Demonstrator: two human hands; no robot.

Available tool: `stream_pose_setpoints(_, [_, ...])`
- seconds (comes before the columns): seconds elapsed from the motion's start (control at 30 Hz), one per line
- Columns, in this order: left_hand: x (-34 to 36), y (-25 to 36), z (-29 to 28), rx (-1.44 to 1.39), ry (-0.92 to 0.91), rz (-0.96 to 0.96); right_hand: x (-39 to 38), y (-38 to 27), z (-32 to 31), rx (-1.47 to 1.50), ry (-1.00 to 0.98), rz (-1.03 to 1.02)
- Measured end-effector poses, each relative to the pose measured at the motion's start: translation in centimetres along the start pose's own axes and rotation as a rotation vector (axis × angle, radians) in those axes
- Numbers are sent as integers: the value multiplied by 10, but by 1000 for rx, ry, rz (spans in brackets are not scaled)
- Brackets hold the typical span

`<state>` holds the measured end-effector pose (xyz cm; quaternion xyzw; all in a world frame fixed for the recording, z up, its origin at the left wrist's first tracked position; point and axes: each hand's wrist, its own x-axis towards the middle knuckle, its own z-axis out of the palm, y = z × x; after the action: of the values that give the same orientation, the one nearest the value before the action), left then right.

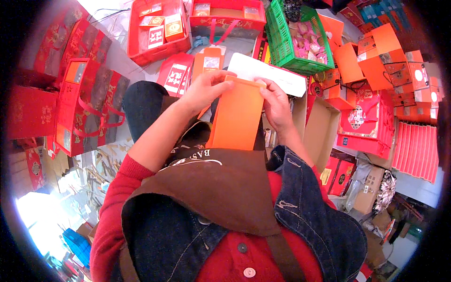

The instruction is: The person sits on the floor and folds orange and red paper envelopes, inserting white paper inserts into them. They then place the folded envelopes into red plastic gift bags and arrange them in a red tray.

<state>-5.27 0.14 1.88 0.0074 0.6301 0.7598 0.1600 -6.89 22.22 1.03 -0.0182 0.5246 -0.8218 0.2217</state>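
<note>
An orange folded card or paper piece (236,115) stands upright over the brown apron (197,183) at the middle of the view. My left hand (209,91) grips its top left, thumb lying across the folded top edge. My right hand (277,103) pinches the top right corner between thumb and fingers. Just beyond my hands lies a white rectangular board or box (286,82). An orange piece with a pale window (210,61) and a red packet with white printing (171,75) lie behind my left hand, partly covered.
Red crates (152,51) and a green basket of pink packets (310,44) line the far side. Red gift boxes (70,131) stack at left. Orange boxes (378,54), a red box (361,131) and a cardboard tray (314,136) crowd the right.
</note>
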Motion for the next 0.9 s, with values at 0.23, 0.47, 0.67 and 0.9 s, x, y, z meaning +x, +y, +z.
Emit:
stream_pose_setpoints(0.23, [-11,16,-5,155,-1,104,4,-21,34,-159,39,-442])
stream_pose_setpoints(0.47, [-23,26,2,-26,1,168,22,-89,42,-712,-417,-184])
stream_pose_setpoints(0.67, [-31,32,7,-70,70,209,17,-104,63,-896,-430,-19])
stream_pose_setpoints(0.9, [-36,35,5,-28,11,256,15,-103,70,-1087,-416,-210])
